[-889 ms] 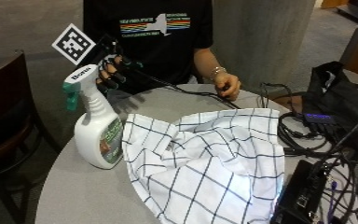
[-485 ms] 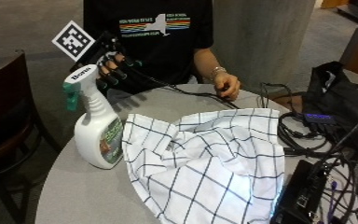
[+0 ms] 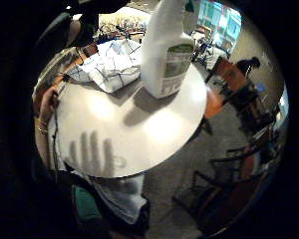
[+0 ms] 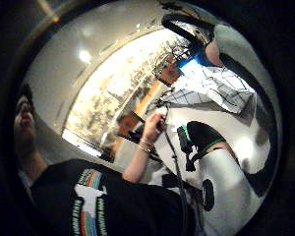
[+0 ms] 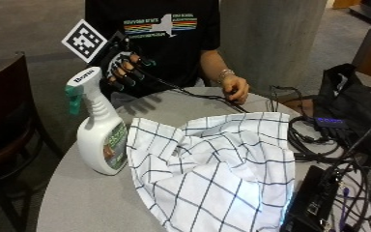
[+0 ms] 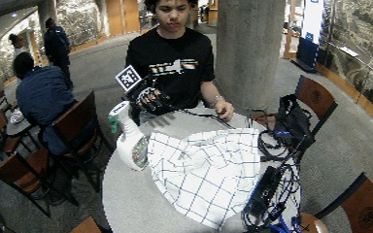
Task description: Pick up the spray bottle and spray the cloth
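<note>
Above the near edge of a round grey table (image 5: 95, 208), the person's gloved right hand (image 5: 124, 67) hangs in the air with its fingers (image 5: 134, 72) spread and loosely bent, holding nothing. It is just behind and slightly above the head of the spray bottle (image 5: 100, 140), close to it but not touching.

That spray bottle is white, with a green trigger and a label on its front. It stands upright on the table, on the person's right side, its nozzle pointing away from the cloth. In the palm view from the little finger side, the bottle's body (image 3: 167, 50) rises large over the tabletop, and the shadow of spread fingers falls on the bare grey surface.

Right beside the bottle, touching its base, lies the cloth (image 5: 218, 179): white with a thin dark check, crumpled in loose folds across the middle of the table.

Further back, the person's bare left hand (image 5: 235, 88) rests at the table's far edge, on a black cable (image 5: 192, 94). A heap of black cables and a black bag (image 5: 349, 104) sit at the table's far side from the bottle.
</note>
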`<state>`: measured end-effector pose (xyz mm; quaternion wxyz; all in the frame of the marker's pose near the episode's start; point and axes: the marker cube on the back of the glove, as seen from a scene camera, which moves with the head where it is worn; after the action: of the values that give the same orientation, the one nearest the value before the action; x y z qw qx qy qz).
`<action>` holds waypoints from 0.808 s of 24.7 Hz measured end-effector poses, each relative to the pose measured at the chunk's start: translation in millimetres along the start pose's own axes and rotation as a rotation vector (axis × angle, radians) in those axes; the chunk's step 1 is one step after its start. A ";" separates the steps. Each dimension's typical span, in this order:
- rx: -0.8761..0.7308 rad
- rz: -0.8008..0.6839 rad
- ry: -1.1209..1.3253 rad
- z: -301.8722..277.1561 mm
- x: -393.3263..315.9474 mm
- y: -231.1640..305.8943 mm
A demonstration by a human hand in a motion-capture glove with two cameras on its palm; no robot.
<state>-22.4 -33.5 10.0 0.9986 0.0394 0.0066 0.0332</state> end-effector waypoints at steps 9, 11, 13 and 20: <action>0.220 0.233 -0.338 -18.6 25.6 11.7; 0.256 0.259 -0.345 -20.5 30.1 11.0; 0.275 0.281 -0.330 -20.2 37.0 7.2; 0.233 0.302 -0.370 -12.9 64.0 -17.6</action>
<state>42.4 -45.8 -5.0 0.9553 0.1601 -0.1783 0.1730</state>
